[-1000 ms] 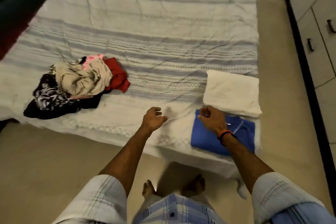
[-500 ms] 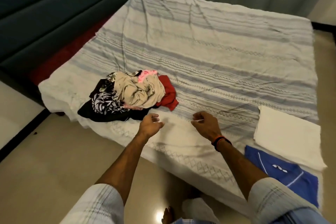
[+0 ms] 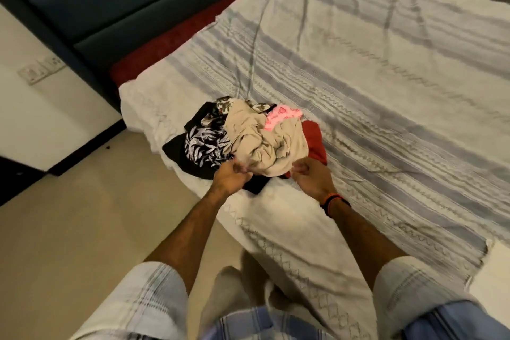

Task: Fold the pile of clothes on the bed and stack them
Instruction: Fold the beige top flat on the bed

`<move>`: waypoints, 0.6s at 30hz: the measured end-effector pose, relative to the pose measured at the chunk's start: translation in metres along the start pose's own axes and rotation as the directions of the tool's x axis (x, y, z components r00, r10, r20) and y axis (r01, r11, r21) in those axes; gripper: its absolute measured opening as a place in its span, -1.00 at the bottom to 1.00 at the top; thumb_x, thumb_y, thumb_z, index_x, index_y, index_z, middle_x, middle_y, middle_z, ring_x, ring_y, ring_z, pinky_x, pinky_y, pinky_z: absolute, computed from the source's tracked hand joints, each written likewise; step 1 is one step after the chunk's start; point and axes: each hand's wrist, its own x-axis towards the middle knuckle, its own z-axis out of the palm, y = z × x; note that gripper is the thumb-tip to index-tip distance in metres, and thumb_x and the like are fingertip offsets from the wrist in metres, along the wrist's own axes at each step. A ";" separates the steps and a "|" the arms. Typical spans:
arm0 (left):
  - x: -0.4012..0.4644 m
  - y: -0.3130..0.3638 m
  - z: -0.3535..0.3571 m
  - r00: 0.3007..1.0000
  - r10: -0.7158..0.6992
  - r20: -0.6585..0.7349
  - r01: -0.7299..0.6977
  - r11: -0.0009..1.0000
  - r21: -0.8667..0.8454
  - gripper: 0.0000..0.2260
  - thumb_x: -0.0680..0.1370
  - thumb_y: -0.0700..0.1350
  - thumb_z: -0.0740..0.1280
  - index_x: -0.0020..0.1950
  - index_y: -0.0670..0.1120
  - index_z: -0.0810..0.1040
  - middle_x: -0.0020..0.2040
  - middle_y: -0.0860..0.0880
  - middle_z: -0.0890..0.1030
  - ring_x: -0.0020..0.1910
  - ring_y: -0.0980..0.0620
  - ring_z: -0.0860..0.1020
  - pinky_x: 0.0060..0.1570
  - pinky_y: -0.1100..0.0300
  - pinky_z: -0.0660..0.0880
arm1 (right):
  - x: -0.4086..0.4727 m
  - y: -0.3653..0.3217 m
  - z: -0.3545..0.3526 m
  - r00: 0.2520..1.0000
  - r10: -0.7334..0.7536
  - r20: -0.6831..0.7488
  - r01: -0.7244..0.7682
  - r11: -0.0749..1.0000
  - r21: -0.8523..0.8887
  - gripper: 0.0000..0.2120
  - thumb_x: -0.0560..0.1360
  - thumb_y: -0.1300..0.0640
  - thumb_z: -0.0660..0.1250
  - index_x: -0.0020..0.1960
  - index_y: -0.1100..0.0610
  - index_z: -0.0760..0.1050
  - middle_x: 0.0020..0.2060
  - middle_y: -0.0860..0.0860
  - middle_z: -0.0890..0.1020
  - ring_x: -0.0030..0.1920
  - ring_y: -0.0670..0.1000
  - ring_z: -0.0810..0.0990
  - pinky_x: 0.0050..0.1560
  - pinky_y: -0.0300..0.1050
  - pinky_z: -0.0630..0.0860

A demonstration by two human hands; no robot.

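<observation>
Both hands reach the crumpled pile of clothes [image 3: 248,138] near the bed's [image 3: 386,91] edge. The left hand [image 3: 230,176] and right hand [image 3: 310,176] each pinch the soft beige cloth [image 3: 265,141] on top.

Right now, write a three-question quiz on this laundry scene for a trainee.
1. True or false: both hands are at the near edge of the clothes pile.
2. Which garment lies on top of the pile: A) beige garment, B) red garment, C) black leaf-print garment?
3. Which wrist carries the orange-and-black band?

Key: 1. True: the left hand and right hand both reach it. 2. A. 3. The right.
</observation>
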 end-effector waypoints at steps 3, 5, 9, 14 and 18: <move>0.028 0.007 -0.012 0.998 -0.062 0.007 0.062 0.998 -0.025 -0.88 0.51 -0.27 0.41 0.00 -0.15 0.52 -0.18 0.03 0.55 -0.02 -0.02 0.54 0.23 0.06 0.47 | 0.036 -0.018 0.016 0.999 -0.001 0.037 0.001 1.000 0.018 -0.80 0.47 0.21 0.43 0.09 0.16 0.60 -0.08 -0.03 0.66 -0.11 -0.12 0.57 -0.22 -0.57 0.38; 0.048 0.008 -0.019 0.997 -0.075 0.012 0.076 0.997 -0.032 -0.85 0.52 -0.29 0.39 -0.07 -0.08 0.49 -0.13 0.03 0.56 -0.01 0.01 0.53 0.15 0.13 0.50 | 0.056 -0.030 0.024 0.998 -0.003 0.061 0.002 1.000 0.006 -0.82 0.47 0.22 0.41 0.08 0.16 0.60 -0.10 -0.05 0.65 -0.11 -0.12 0.57 -0.16 -0.51 0.39; 0.103 0.010 -0.030 0.994 -0.111 0.019 0.112 0.993 -0.033 -0.89 0.53 -0.33 0.35 0.04 -0.21 0.55 -0.04 0.03 0.60 -0.05 0.08 0.54 -0.01 0.31 0.48 | 0.105 -0.050 0.044 0.995 0.007 0.101 -0.004 1.000 -0.030 -0.89 0.45 0.27 0.38 -0.10 0.08 0.53 -0.28 -0.15 0.58 -0.24 -0.18 0.53 -0.04 -0.22 0.44; 0.155 0.017 -0.039 0.991 -0.124 -0.044 0.128 0.983 0.134 -0.68 0.49 -0.12 0.46 0.21 -0.11 0.53 0.03 0.00 0.54 0.05 0.00 0.51 0.11 0.16 0.46 | 0.150 -0.076 0.069 0.998 0.020 0.065 -0.013 0.995 -0.103 -0.82 0.48 0.20 0.40 0.08 0.13 0.59 -0.07 -0.06 0.64 -0.07 -0.06 0.61 -0.04 -0.29 0.42; 0.182 0.015 -0.032 0.998 -0.068 0.000 0.066 0.966 0.251 -0.79 0.50 -0.14 0.45 0.11 -0.09 0.58 0.02 -0.01 0.59 0.00 0.01 0.52 -0.08 0.18 0.42 | 0.175 -0.087 0.084 0.997 0.035 0.073 -0.025 0.990 -0.141 -0.80 0.49 0.13 0.36 0.12 0.09 0.57 0.00 -0.04 0.65 -0.02 0.02 0.64 0.06 -0.06 0.55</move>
